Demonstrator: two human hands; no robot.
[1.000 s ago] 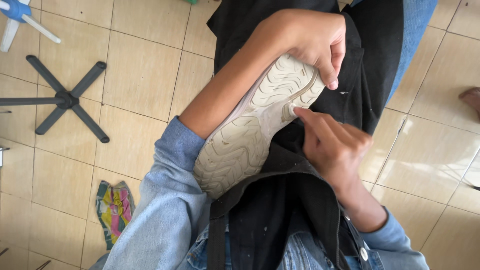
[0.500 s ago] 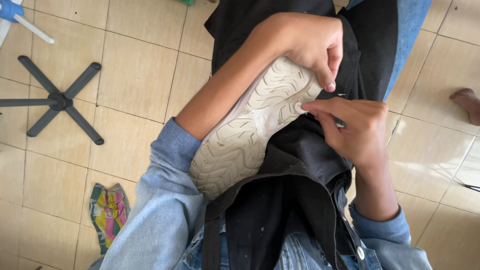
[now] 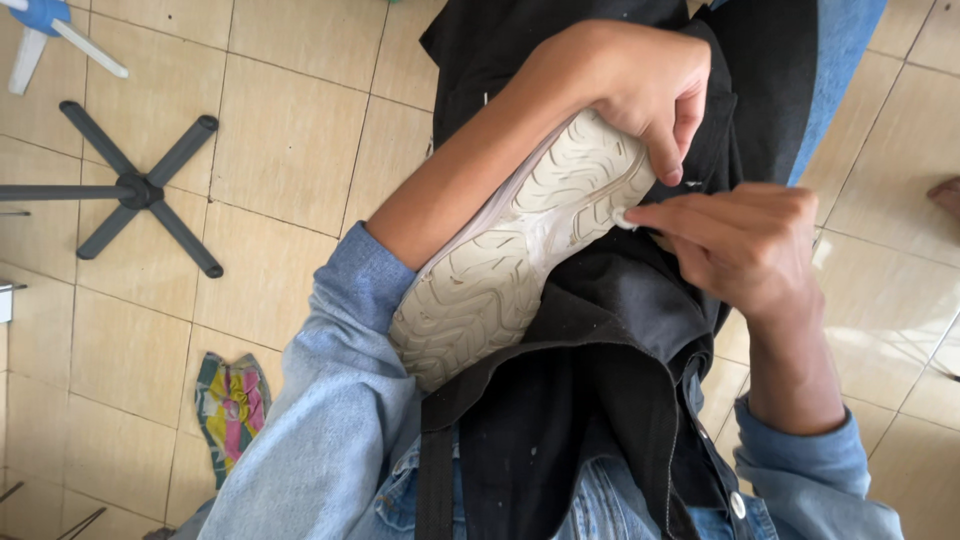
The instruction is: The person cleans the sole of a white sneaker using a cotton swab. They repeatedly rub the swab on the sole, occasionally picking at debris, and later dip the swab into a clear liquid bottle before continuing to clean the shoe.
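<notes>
We hold a pale shoe (image 3: 520, 250) sole-up across our lap, lying on a black apron (image 3: 600, 360) over jeans. Our left hand (image 3: 640, 85) curls over the far end of the shoe, its grip closed around that end, fingers wrapped down over the edge of the sole and the forearm running along the shoe's side. Our right hand (image 3: 745, 245) comes in from the right, forefinger and thumb pinched together at a small pale bit on the sole's rim (image 3: 622, 218) — what they pinch is too small to tell, but the fingertips touch the rim just below the left hand's fingers. The sole shows a wavy tread, worn and dusty. Both sleeves are light blue denim. On the tiled floor (image 3: 290, 150) to our left stands a dark four-armed stand base (image 3: 140, 190), well apart from the shoe, and nearer to us lies a crumpled striped rag (image 3: 232, 405) — yellow, pink and green.
</notes>
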